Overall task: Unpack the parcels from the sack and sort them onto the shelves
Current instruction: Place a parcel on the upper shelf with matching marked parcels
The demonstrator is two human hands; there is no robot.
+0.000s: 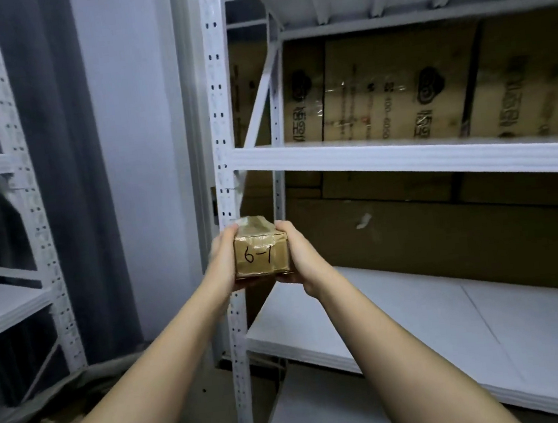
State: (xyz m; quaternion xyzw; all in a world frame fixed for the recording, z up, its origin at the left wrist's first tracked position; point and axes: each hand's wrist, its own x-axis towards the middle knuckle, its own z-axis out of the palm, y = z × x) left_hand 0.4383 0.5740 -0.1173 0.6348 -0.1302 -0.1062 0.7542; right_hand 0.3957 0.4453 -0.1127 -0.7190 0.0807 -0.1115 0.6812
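Two hands, left hand [222,258] and right hand [297,254], clamp the small taped brown cardboard parcel marked 6-1 [262,252] before the white metal shelf [418,303]; best read the label, then slide it flat.

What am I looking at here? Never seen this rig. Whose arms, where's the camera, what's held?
No robot: a person wears one wide-angle camera on the head, looking forward and down, so the arms are their own. The left hand and right hand grip a small taped box from either side; "6-1" is handwritten on it. It is held in the air before a white shelf post. To the right, the lower shelf is bare where visible; big cartons stand behind the shelves.
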